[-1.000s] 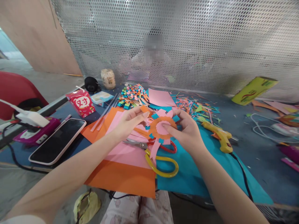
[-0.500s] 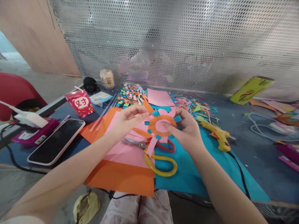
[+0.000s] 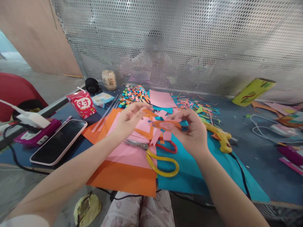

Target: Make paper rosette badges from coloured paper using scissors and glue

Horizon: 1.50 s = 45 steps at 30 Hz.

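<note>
Nearest, an orange sheet [image 3: 123, 178] and a blue sheet [image 3: 189, 179] are lying at the table's [image 3: 262, 168] near edge, where a brushing forearm could drag them along with whatever is resting on top. Scissors [image 3: 144, 146] are lying across the sheets; pink tails are hanging from a paper rosette [image 3: 156, 124] just above the handles and could snag there if it were lowered.

The right hand [image 3: 193, 130] is clamping that rosette between thumb and fingers, tilting it almost edge-on over the middle of the work area. Too hard a squeeze could crease the ring or loosen its blue tabs. The left hand [image 3: 131, 118] is hovering beside it, fingertips close to an orange strip [image 3: 149, 112]; whether they are pinching it cannot be told.

Rightward, a yellow glue gun [image 3: 221, 135] is lying with its cord running nearer; a tug could shift it. Beyond, cut strips [image 3: 134, 94] are sitting loosely heaped, easily scattered by a stray sleeve.
</note>
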### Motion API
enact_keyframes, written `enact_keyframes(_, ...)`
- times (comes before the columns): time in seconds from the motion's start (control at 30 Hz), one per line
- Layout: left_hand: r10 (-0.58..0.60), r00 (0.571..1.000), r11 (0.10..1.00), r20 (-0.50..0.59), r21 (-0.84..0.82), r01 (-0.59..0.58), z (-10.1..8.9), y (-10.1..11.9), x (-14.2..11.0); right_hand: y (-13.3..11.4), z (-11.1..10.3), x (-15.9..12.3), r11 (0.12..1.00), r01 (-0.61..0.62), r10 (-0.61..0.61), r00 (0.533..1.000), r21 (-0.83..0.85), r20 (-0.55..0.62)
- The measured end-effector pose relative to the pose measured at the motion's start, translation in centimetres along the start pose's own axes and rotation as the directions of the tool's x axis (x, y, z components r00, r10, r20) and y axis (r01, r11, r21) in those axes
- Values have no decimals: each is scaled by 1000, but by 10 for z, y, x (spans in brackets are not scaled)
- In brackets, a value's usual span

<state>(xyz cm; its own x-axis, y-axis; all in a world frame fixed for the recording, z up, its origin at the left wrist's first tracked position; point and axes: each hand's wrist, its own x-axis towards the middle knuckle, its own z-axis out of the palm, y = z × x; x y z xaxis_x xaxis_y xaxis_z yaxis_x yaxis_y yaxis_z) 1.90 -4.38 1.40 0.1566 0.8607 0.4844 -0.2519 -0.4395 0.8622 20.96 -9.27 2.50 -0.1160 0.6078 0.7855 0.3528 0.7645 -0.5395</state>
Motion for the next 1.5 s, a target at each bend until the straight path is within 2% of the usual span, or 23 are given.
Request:
enact_keyframes(0.07, -162, 987, 983, 20, -88, 163, -1, 3, 1, 0, -6, 0, 959, 257, -253, 966, -116, 53)
enact_keyframes(0.13, -350, 927, 917, 137, -154, 369, -2, 7, 1, 1, -11, -1, 818, 508, -487, 861, -269, 146)
enact_keyframes(0.17, -416, 887, 878, 200, -167, 449, -2, 9, 1, 1, -13, -1, 727, 595, -564, 802, -344, 196)
enact_keyframes(0.23, -470, 832, 832, 296, -168, 529, -2, 11, -1, 1, -16, -1, 564, 691, -644, 711, -453, 282)
enact_keyframes(0.3, -456, 821, 836, 345, -150, 527, -1, 11, -3, 0, -16, 0, 457, 737, -673, 653, -498, 349)
enact_keyframes(0.37, -440, 827, 854, 349, -122, 506, 0, 10, -5, -2, -15, 1, 406, 755, -684, 625, -514, 377)
enact_keyframes(0.5, -446, 853, 875, 270, -70, 480, 1, 5, -5, -2, -13, 2, 383, 759, -682, 617, -527, 394)
enact_keyframes(0.6, -433, 865, 887, 253, -53, 459, 2, 3, -5, -2, -13, 2, 377, 758, -672, 619, -533, 406)
enact_keyframes(0.8, -488, 836, 850, 252, -78, 520, 4, 2, -7, -4, -10, 3, 324, 778, -682, 587, -539, 436)
enact_keyframes(0.93, -487, 837, 845, 250, -108, 523, 6, 1, -7, -4, -8, 3, 313, 776, -676, 587, -548, 445)
enact_keyframes(1.0, -485, 839, 844, 245, -118, 522, 6, 0, -7, -4, -8, 3, 331, 770, -665, 601, -546, 444)
enact_keyframes(1.13, -468, 847, 853, 252, -121, 507, 5, -3, -7, -1, -11, 0, 472, 735, -587, 674, -487, 449)
enact_keyframes(1.2, -463, 847, 856, 261, -116, 504, 5, -3, -7, 0, -12, -1, 489, 732, -568, 680, -475, 463)
enact_keyframes(1.4, -501, 832, 829, 237, -144, 540, 3, 0, -7, 0, -12, 0, 384, 755, -593, 643, -531, 484)
enact_keyframes(1.5, -481, 849, 850, 220, -121, 513, 4, 0, -7, 0, -11, 1, 354, 763, -614, 626, -541, 481)
